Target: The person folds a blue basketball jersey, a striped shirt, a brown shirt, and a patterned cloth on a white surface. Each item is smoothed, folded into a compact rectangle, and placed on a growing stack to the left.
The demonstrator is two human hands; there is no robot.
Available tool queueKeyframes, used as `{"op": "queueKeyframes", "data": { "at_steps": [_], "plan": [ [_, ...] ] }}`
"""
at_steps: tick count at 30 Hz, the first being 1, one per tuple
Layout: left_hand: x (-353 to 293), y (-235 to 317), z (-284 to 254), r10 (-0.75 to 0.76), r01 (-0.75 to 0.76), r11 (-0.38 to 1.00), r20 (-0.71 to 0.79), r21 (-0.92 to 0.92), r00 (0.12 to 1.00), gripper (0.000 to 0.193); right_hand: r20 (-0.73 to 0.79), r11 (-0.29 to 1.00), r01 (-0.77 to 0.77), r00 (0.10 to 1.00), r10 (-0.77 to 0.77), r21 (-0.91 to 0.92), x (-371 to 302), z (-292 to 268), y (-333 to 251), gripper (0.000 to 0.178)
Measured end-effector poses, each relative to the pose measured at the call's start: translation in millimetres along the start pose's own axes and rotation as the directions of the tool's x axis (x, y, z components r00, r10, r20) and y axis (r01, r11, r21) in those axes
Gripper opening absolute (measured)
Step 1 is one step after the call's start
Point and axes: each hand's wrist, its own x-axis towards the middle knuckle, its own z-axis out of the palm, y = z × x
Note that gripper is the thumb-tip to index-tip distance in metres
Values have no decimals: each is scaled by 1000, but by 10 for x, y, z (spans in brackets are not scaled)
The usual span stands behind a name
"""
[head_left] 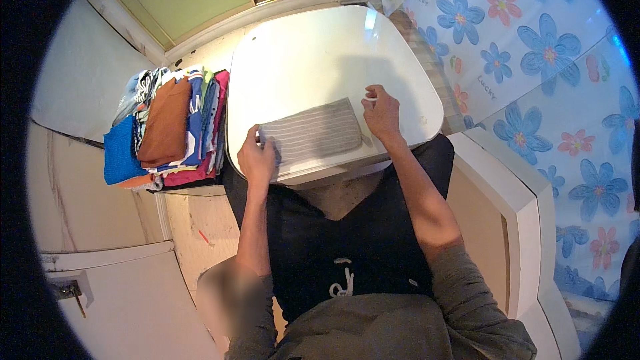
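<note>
A grey striped folded cloth lies along the near edge of the white surface. The left hand meets its left end — grip unclear — while the right hand, empty and loosely curled, hovers beside the other. A one-sided tug could skew the folds; an outward bump might topple the garment stack.

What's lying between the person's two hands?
A flat, rectangular grey cloth with pale stripes lies between the bare left hand and right hand, in the head view.
</note>
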Motion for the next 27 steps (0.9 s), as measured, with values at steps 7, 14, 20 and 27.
{"op": "queueKeyframes", "data": {
  "at_steps": [7,14,20,27],
  "plan": [
    [-95,79,183,607,-601,794,-151,90,780,29,202,990,-86,973,108,-114,-99,-200,-235,23],
    [66,34,417,637,-631,762,8,143,771,26,250,936,-71,954,164,-345,20,130,-373,29],
    [42,-49,405,614,-617,764,82,189,785,29,297,926,-183,911,286,-331,67,103,-504,31],
    [8,-73,446,600,-604,770,88,209,795,31,307,966,-260,918,251,-10,192,150,-387,29]
  ]
}}
